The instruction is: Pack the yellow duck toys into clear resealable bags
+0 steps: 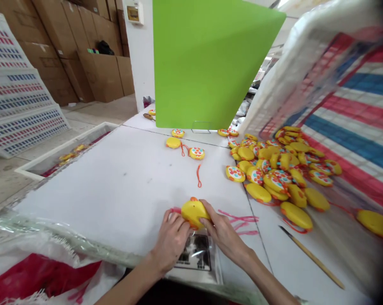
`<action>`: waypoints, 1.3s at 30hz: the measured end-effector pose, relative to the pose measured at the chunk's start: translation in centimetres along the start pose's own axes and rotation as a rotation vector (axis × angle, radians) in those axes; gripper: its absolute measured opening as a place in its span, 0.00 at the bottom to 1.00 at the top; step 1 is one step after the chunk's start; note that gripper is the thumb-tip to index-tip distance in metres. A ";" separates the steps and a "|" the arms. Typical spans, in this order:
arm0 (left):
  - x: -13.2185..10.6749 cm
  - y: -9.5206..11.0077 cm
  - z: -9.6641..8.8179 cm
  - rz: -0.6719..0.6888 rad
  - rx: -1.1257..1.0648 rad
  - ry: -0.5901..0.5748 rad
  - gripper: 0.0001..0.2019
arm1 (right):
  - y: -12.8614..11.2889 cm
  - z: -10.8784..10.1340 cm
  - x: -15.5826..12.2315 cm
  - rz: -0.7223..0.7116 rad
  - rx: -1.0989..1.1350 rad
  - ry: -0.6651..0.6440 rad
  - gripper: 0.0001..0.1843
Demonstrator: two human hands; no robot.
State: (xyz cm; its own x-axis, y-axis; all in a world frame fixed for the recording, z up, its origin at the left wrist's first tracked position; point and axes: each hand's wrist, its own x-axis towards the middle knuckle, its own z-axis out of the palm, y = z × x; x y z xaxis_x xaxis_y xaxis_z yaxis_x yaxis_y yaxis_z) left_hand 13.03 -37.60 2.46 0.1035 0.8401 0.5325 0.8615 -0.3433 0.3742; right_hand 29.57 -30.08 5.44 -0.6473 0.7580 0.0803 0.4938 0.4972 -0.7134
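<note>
Both my hands hold one yellow rounded toy piece low over the white table. My left hand grips its left side, fingers curled, beside a pink cord end. My right hand pinches its right side with thumb and fingers. To the right lies a pile of similar yellow pieces, some with red-and-blue dotted faces. Loose pink cords lie just right of my right hand.
An upright green board stands at the table's back. A tilted white basket with a striped bag spills pieces at right. A wooden stick lies front right. A small scale sits under my hands. Stacked baskets and cardboard boxes stand left.
</note>
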 end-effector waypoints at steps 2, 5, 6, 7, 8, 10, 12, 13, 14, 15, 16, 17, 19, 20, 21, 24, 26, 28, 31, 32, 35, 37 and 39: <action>-0.1 -0.5 -1.4 -0.083 -0.091 0.088 0.09 | 0.1 -0.3 -0.3 0.000 -0.007 0.025 0.25; 0.0 -1.2 -3.5 -0.421 -0.300 0.143 0.08 | -0.4 -0.5 -0.7 0.013 0.006 0.045 0.26; 0.1 -1.4 -4.0 -0.548 -0.403 0.106 0.09 | -0.6 -0.5 -0.9 0.009 0.014 0.051 0.26; 0.4 -1.5 -4.2 -0.647 -0.516 0.050 0.10 | -1.0 -0.5 -1.0 -0.001 0.019 0.055 0.26; 0.6 -1.5 -4.3 -0.710 -0.623 -0.008 0.10 | -1.3 -0.5 -1.1 -0.015 0.020 0.057 0.26; 1.2 -1.3 -4.0 -0.737 -0.777 -0.069 0.10 | -1.9 -0.6 -1.2 -0.036 -0.010 0.050 0.25; 1.6 -0.9 -3.5 -0.726 -0.826 -0.058 0.10 | -2.6 -0.8 -1.5 -0.041 -0.079 0.023 0.23; 1.7 -0.7 -3.3 -0.725 -0.830 -0.042 0.10 | -2.9 -1.0 -1.6 -0.048 -0.117 -0.003 0.22; 1.7 -0.5 -3.1 -0.724 -0.844 -0.033 0.09 | -3.2 -1.1 -1.8 -0.062 -0.152 -0.040 0.21; 1.7 -0.3 -3.0 -0.725 -0.864 -0.032 0.09 | -3.6 -1.3 -1.9 -0.084 -0.182 -0.090 0.20; 1.8 0.0 -3.0 -0.726 -0.886 -0.036 0.09 | -4.0 -1.5 -2.1 -0.111 -0.206 -0.145 0.18; 1.8 0.2 -3.0 -0.729 -0.908 -0.043 0.09 | -4.4 -1.7 -2.3 -0.136 -0.232 -0.199 0.17; 2.1 0.6 -3.2 -0.732 -0.947 -0.056 0.10 | -5.3 -2.1 -2.5 -0.154 -0.304 -0.260 0.18; 2.2 0.7 -3.4 -0.733 -0.963 -0.059 0.10 | -5.6 -2.2 -2.6 -0.149 -0.345 -0.255 0.19; 2.5 0.7 -3.5 -0.735 -0.978 -0.061 0.10 | -5.8 -2.2 -2.6 -0.148 -0.382 -0.228 0.20; 3.3 0.4 -3.4 -0.748 -1.015 -0.068 0.12 | -5.7 -1.6 -1.9 -0.206 -0.445 -0.100 0.16; 3.7 -0.2 -2.9 -0.764 -1.034 -0.072 0.13 | -5.1 -0.6 -1.1 -0.243 -0.462 -0.021 0.10; 3.8 -0.8 -2.2 -0.787 -1.050 -0.075 0.13 | -4.1 0.5 -0.2 -0.231 -0.470 0.036 0.07; 3.4 -1.8 -1.5 -0.832 -1.082 -0.102 0.13 | -2.8 1.8 1.0 -0.224 -0.434 0.069 0.07; 3.1 -2.1 -1.4 -0.846 -1.110 -0.123 0.14 | -2.5 2.1 1.2 -0.237 -0.416 0.074 0.06; 2.4 -2.7 -1.5 -0.900 -1.222 -0.180 0.15 | -1.9 2.4 1.7 -0.274 -0.365 0.090 0.06; 2.2 -2.9 -1.7 -0.942 -1.258 -0.196 0.15 | -1.8 2.5 2.0 -0.288 -0.324 0.086 0.06; 2.2 -3.1 -1.8 -0.969 -1.250 -0.216 0.15 | -1.8 2.5 2.3 -0.285 -0.289 0.079 0.05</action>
State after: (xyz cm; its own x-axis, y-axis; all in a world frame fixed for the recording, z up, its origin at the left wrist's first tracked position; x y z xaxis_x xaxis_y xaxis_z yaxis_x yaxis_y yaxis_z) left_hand 9.65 -35.40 3.86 -0.0572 0.9394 -0.3379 -0.2793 0.3099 0.9088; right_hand 25.72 -30.26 5.22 -0.7409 0.5971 0.3076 0.4511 0.7817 -0.4307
